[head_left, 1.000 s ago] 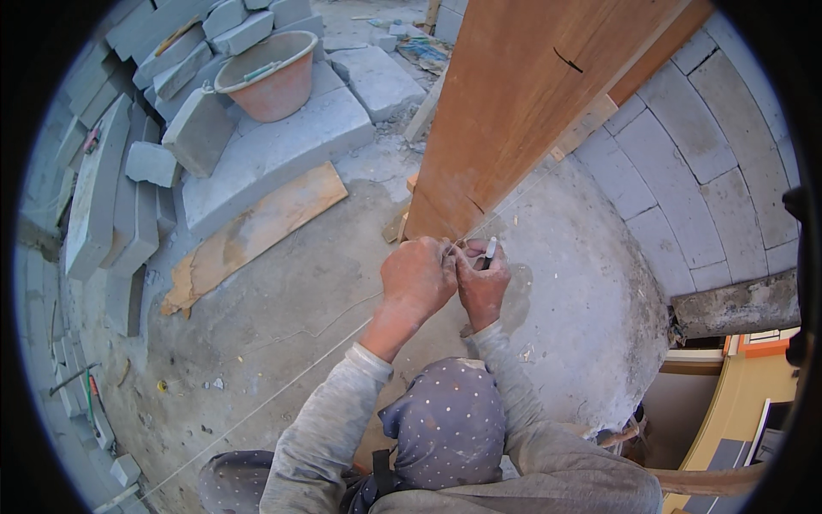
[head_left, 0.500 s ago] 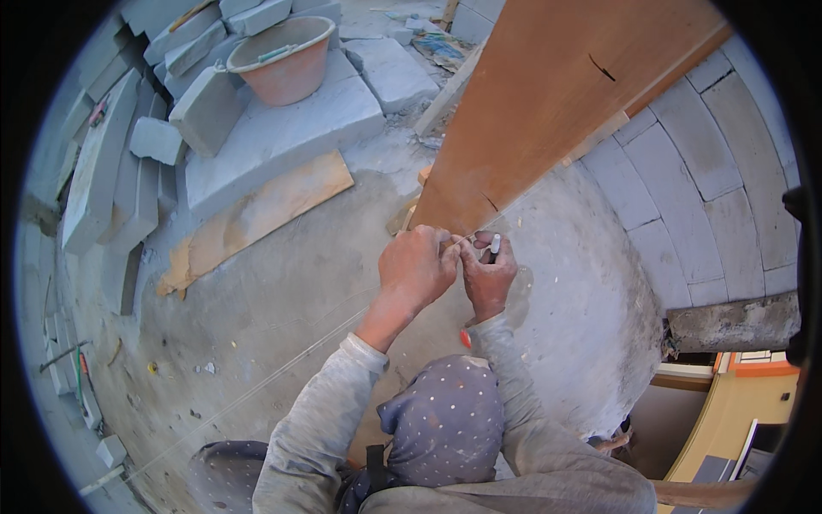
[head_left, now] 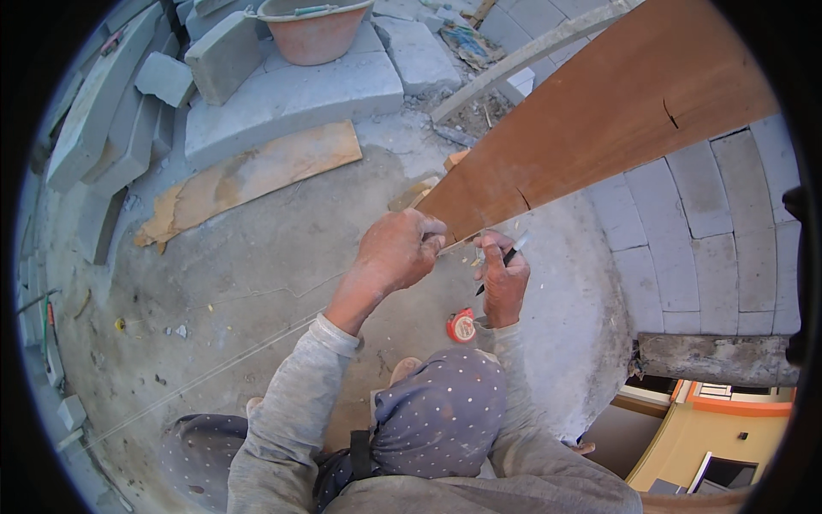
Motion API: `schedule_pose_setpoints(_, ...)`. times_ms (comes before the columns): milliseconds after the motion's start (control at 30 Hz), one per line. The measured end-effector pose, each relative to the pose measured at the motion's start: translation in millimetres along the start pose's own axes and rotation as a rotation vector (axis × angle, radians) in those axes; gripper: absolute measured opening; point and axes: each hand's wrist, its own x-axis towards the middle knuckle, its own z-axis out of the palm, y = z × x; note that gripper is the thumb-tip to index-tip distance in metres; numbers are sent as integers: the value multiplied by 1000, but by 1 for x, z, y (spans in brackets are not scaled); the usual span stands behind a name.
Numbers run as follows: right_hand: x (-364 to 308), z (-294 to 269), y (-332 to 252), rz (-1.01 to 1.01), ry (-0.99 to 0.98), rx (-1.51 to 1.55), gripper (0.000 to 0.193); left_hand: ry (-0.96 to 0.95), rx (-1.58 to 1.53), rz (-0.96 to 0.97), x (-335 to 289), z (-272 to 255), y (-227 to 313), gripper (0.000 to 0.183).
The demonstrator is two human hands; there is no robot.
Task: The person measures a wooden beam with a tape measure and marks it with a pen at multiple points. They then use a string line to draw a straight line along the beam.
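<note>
My left hand [head_left: 398, 247] is closed, its fingertips pressed together at the near end of a long reddish-brown wooden board [head_left: 582, 128]; whatever they pinch is hidden. Beside it, my right hand [head_left: 503, 283] grips a black-and-white marker [head_left: 512, 252], slanted, with its dark tip pointing down and left. Short dark marks cross the board's face and near edge. Just below my right hand lies a red tape measure [head_left: 461, 325], close to my knee. A thin pale string [head_left: 231, 370] stretches across the floor from the lower left toward my left forearm.
Pale blocks [head_left: 111, 120] are stacked at the left. A dusty orange bucket [head_left: 315, 34] stands on a block slab at the back. A stained plank [head_left: 257, 176] lies on the concrete floor. A block wall [head_left: 685, 231] rises at the right, beside a grey beam [head_left: 715, 358].
My hands have moved apart, and the marker has turned so its dark tip points down. The red tape measure now shows almost whole. The view has shifted, with the board lying lower and more slanted.
</note>
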Motion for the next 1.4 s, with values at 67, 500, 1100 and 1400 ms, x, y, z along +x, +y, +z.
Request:
schedule_pose_setpoints(67,-2,7,0,1,22,25,25,138,52,109,-3,8,3,29)
schedule_pose_setpoints(500,-11,17,-4,37,53,-50,30,-151,-37,105,31,36,11,19)
schedule_pose_setpoints(1100,-4,-15,-71,172,-95,43,24,289,-143,248,35,56,10,26)
schedule_pose_setpoints(1400,-21,30,-98,216,-141,164,19,632,-86,494,58,30,2,23)
